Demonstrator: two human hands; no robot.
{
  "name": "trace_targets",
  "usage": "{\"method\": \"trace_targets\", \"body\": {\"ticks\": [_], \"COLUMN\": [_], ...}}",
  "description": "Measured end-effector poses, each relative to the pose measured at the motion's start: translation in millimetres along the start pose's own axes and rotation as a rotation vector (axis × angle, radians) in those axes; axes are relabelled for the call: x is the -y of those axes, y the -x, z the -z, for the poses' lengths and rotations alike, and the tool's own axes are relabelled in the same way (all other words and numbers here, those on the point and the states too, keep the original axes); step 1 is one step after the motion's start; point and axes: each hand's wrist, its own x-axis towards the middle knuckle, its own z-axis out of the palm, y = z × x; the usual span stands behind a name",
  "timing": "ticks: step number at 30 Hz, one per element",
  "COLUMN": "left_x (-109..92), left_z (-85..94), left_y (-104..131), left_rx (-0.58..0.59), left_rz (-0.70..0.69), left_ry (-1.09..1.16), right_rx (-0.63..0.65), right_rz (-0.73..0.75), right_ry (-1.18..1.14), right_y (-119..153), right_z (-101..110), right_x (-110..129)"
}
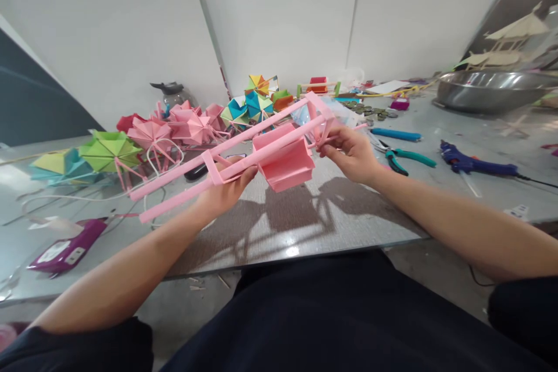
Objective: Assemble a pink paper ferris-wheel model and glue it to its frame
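A pink frame of long bars (174,174) is held tilted above the table, its right end higher. A pink folded paper piece (288,165) sits between the bars near the right end. My left hand (224,192) grips the frame from below near its middle crosspiece, thumb on a bar. With fingers pinched, my right hand (349,151) holds the frame's right end; its fingertips are partly hidden by the bars.
On the grey table (370,221) lie teal-handled pliers (410,157), a blue glue gun (479,165) and a purple power strip (70,247). Colourful paper wheels (108,151) line the back left. A metal bowl (492,93) stands back right.
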Motion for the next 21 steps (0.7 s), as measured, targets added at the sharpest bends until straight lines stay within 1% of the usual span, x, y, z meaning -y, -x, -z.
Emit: {"method": "trace_targets", "body": {"ticks": [3, 7, 10, 15, 18, 21], "left_x": [-7.9, -14.2, -12.0, -8.3, -8.0, -5.8], "left_z": [-3.4, -6.1, -5.9, -2.9, -1.7, -0.6], "left_y": [-0.9, -2.0, -2.7, -3.1, -3.1, -3.5], "left_rx": [0.061, 0.074, 0.069, 0.068, 0.074, 0.086], "left_rz": [-0.077, -0.050, -0.035, -0.141, -0.182, -0.187], "left_ry": [-0.144, -0.148, -0.158, -0.332, -0.406, -0.431], "right_rx": [0.022, 0.002, -0.049, -0.094, -0.099, -0.076], "right_rz": [0.015, 0.037, 0.039, 0.024, -0.002, -0.012], "right_ry": [-0.028, -0.038, -0.017, 0.018, -0.005, -0.023], "right_y": [0.7, 0.9, 0.6, -0.6, -1.1, -0.8], "right_z": [-0.3, -2.7, -3.9, -3.6, -2.3, -1.4], "right_x": [1.0, 6.4, 9.4, 10.4, 12.1, 14.7]}}
